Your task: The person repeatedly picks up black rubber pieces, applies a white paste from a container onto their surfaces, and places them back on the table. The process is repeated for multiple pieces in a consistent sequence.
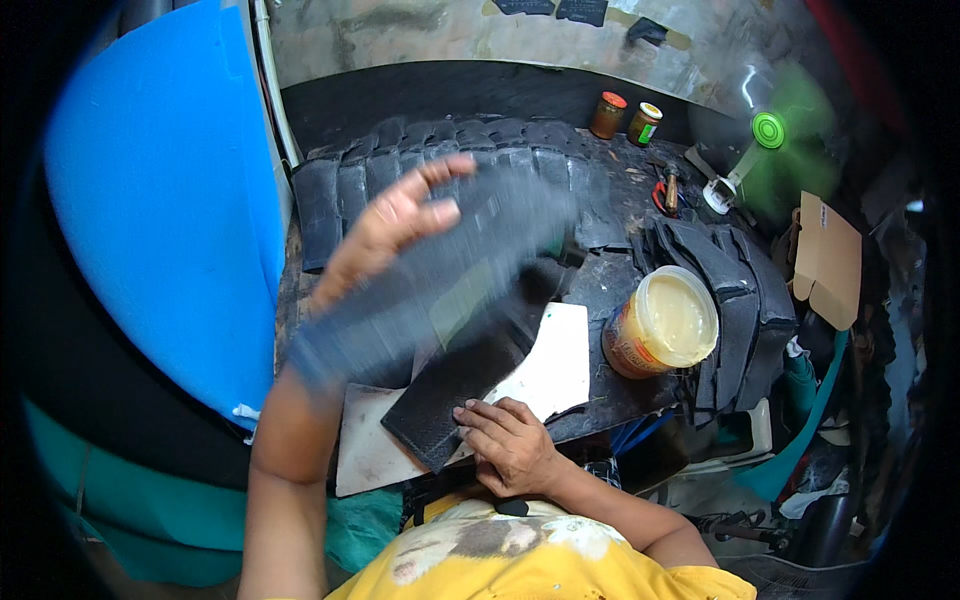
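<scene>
My left hand (395,225) is raised over the bench with its fingers spread behind a dark grey rubber sheet (450,275), which is blurred by motion and seems held against the palm. My right hand (508,440) rests flat, fingertips pressing the near end of a black textured rubber piece (450,385). That piece lies on a white board (555,365) at the bench's front edge.
Rows of black rubber strips (440,160) line the back of the bench, and more are stacked at the right (745,300). An open tub of yellowish glue (665,322) stands right of the board. Two jars (625,118), hand tools (668,190), a green fan (768,132) and a blue foam sheet (160,200) surround the bench.
</scene>
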